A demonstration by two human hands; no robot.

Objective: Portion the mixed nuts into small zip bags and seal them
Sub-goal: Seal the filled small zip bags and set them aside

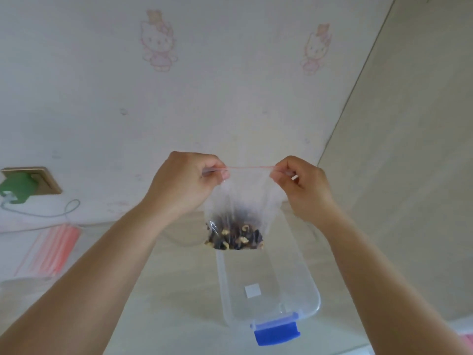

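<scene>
Hands pinch a clear, crinkled plastic zip bag (242,198) by its red-striped top corners, left hand (185,180) and right hand (302,185). Dark and pale mixed nuts (234,238) fill its bottom. No writing is readable.

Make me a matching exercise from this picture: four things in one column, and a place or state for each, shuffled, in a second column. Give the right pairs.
Things:
1. zip bag
2. clear container
3. stack of empty bags
4. green plug

Places or states:
A. lying at the left on the table
B. in the wall socket
C. hanging from the left hand and right hand
D. below the bag, blue latch

Pairs: 1-C, 2-D, 3-A, 4-B
</scene>
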